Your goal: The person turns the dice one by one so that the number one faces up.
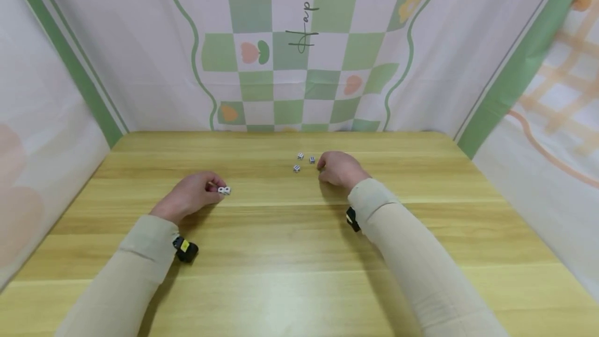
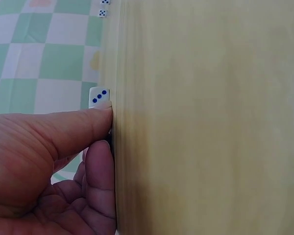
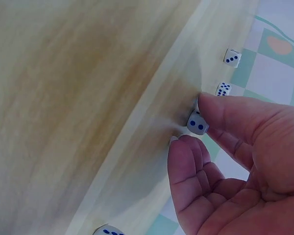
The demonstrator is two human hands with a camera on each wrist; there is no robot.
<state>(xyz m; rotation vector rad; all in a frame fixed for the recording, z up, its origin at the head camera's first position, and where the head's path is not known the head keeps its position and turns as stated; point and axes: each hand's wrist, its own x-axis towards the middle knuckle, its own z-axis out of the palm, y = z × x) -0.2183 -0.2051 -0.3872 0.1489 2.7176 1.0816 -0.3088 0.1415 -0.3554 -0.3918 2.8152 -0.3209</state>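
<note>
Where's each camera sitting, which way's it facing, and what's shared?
Head: on the person's head, facing forward and down at the table; left hand, right hand and sleeves show.
Left wrist: on that wrist, facing fingertips and a die; only this hand shows.
Right wrist: likewise, facing fingertips and dice; only this hand shows.
Head and right wrist both show the right hand and dice.

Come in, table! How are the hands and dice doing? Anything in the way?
Left hand pinching two dice. Right hand at a two-pip die, grip unclear. Neighbouring dice close by, possibly in the way.
</note>
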